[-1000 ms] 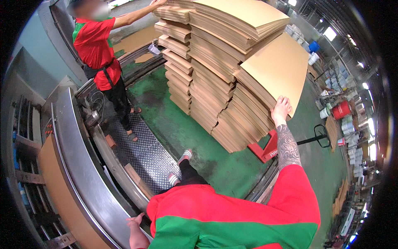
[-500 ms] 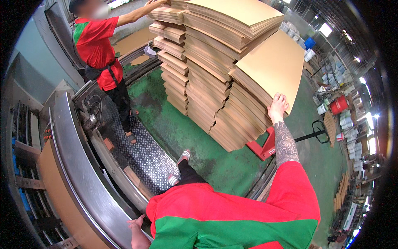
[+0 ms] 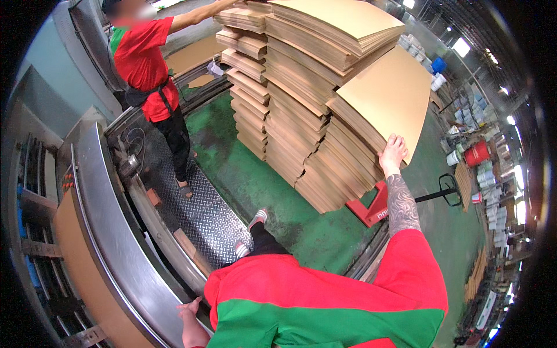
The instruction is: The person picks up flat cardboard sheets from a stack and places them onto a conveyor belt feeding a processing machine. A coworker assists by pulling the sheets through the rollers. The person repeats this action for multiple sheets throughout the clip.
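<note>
My right hand (image 3: 393,155), at the end of a tattooed forearm, lies on the near corner of a stack of tan cardboard sheets (image 3: 386,95). Its fingers are laid out over the top sheet, and I see nothing lifted in them. Down at the lower left, my left hand (image 3: 189,307) rests by the edge of a long shiny metal table (image 3: 125,232), fingers stretched out and holding nothing. Taller cardboard piles (image 3: 296,87) rise beside the stack that my right hand touches.
A co-worker (image 3: 145,69) in red and green reaches to the far pile's top. A red pallet jack (image 3: 371,206) sits beneath the stacks, its black handle (image 3: 447,190) out to the right. A diamond-plate step (image 3: 203,209) lies on the green floor (image 3: 278,214). Rollers (image 3: 43,278) run far left.
The view has shifted slightly, so the piles and the co-worker appear a little further right. Both my hands keep to their places, on the cardboard and at the metal table.
</note>
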The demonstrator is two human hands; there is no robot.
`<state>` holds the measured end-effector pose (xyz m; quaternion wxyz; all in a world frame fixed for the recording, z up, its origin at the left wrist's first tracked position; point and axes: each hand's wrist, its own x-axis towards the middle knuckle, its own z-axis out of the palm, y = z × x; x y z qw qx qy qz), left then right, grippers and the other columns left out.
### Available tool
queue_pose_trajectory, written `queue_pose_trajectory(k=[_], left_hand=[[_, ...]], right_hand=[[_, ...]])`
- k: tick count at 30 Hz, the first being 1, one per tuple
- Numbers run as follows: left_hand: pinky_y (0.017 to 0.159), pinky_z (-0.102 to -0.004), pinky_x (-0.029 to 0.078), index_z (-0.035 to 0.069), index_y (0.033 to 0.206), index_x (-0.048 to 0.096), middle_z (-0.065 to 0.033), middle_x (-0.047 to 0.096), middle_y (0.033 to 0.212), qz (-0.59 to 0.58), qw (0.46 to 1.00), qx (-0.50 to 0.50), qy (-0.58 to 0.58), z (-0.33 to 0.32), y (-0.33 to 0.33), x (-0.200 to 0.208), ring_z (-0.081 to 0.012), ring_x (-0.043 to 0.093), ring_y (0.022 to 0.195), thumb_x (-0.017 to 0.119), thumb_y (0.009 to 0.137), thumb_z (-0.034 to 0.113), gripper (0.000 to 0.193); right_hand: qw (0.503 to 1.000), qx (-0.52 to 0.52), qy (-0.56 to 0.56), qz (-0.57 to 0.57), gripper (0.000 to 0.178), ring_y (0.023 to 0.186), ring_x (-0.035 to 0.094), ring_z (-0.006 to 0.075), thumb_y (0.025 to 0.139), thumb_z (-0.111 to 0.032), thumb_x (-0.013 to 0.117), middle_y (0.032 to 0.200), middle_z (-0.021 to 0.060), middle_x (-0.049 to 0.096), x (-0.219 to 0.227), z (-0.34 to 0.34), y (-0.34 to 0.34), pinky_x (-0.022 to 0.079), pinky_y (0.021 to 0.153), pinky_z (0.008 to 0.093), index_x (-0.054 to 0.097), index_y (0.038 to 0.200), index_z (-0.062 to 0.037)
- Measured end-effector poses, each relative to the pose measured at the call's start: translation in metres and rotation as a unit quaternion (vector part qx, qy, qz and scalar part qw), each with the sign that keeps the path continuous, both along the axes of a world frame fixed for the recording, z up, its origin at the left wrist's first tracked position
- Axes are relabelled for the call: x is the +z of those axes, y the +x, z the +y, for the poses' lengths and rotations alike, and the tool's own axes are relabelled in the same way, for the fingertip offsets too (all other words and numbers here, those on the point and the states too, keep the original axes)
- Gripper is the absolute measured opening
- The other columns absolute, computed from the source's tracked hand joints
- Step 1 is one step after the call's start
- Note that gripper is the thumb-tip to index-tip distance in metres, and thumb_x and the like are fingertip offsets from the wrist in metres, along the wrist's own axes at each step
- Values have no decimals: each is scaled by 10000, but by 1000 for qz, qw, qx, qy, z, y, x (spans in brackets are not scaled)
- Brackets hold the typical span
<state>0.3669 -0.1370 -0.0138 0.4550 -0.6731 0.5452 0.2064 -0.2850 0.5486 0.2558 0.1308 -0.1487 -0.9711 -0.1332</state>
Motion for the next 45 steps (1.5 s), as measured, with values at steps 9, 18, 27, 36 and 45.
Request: queue_pose_trajectory(k=[9, 18, 27, 36, 45], left_hand=[[1368, -507, 85, -60, 1678, -185, -321, -16, 1793, -2, 1000, 1, 2, 3, -4, 7, -449, -6, 1679, 702, 693, 953, 1669], [1363, -534, 130, -19, 1686, -208, -343, 7, 1783, 26, 1000, -14, 7, -4, 5, 1, -448, 72, 1676, 759, 698, 894, 1656], [1346, -569, 183, 37, 1689, -244, -357, -41, 1777, 49, 998, 17, 29, -8, 3, 27, -481, 94, 1665, 778, 727, 844, 1619], [1349, -575, 166, 8, 1692, -214, -375, -21, 1769, 66, 998, -7, 0, -7, 9, 12, -481, 111, 1662, 747, 727, 872, 1613], [1326, -610, 209, 16, 1697, -208, -407, -29, 1754, 98, 994, 33, -39, -4, 15, -2, -522, 170, 1638, 747, 707, 889, 1629]], right_hand=[[1000, 11, 10, 18, 1014, 1601, 292, 379, 790, -233, 943, 1638, 189, 376, -2, 0, -1, 315, 1220, 716, 355, 1604, -88], [1000, 7, 6, 4, 1002, 1612, 275, 372, 817, -241, 925, 1656, 187, 369, -1, -1, -2, 289, 1241, 709, 346, 1620, -88], [1000, 22, 17, 7, 998, 1599, 294, 385, 828, -251, 919, 1636, 191, 371, -1, 0, -1, 319, 1209, 735, 341, 1619, -63], [1000, 4, 18, 2, 995, 1592, 308, 400, 816, -216, 917, 1649, 200, 370, -2, 1, -2, 328, 1196, 726, 345, 1618, -76], [997, 49, 40, 33, 1049, 1559, 350, 405, 781, -251, 953, 1606, 191, 410, -12, 11, -3, 366, 1165, 723, 345, 1616, -72]])
